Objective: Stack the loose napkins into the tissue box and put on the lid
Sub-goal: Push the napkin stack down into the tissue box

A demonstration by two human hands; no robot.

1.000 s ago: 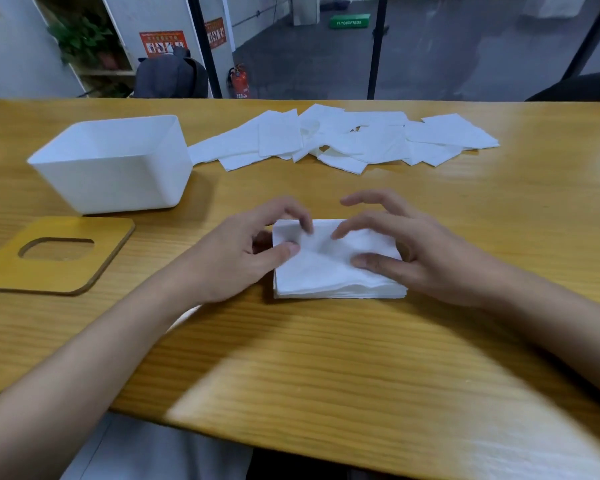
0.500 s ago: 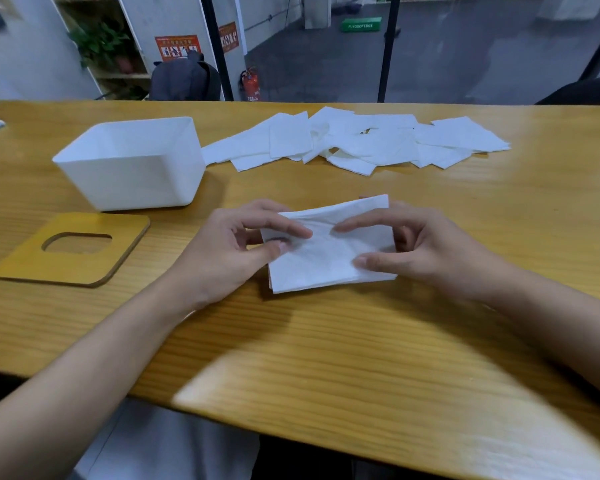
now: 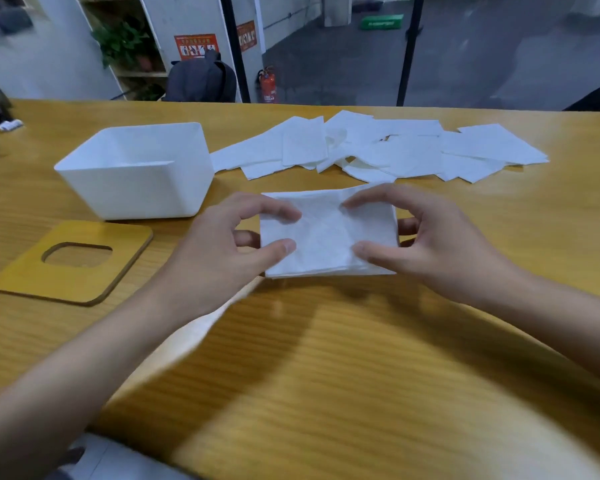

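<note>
A small stack of white napkins (image 3: 326, 233) is held a little above the wooden table (image 3: 326, 358). My left hand (image 3: 219, 251) pinches its left edge and my right hand (image 3: 430, 244) pinches its right edge, thumbs at the near side and fingers curled over the top. The open white tissue box (image 3: 136, 168) stands to the left of the stack and looks empty. Its yellow wooden lid (image 3: 73, 261), with a rounded cut-out, lies flat in front of the box. Several loose napkins (image 3: 378, 147) are spread across the far side of the table.
A dark bag (image 3: 201, 81) sits behind the table's far edge. A small object (image 3: 7, 124) lies at the far left edge. A black pole (image 3: 409, 50) and a red fire extinguisher (image 3: 268, 85) stand beyond the table.
The napkin stack has come up off the table, first tilted, and is now level between both hands. The view has shifted left, toward the box.
</note>
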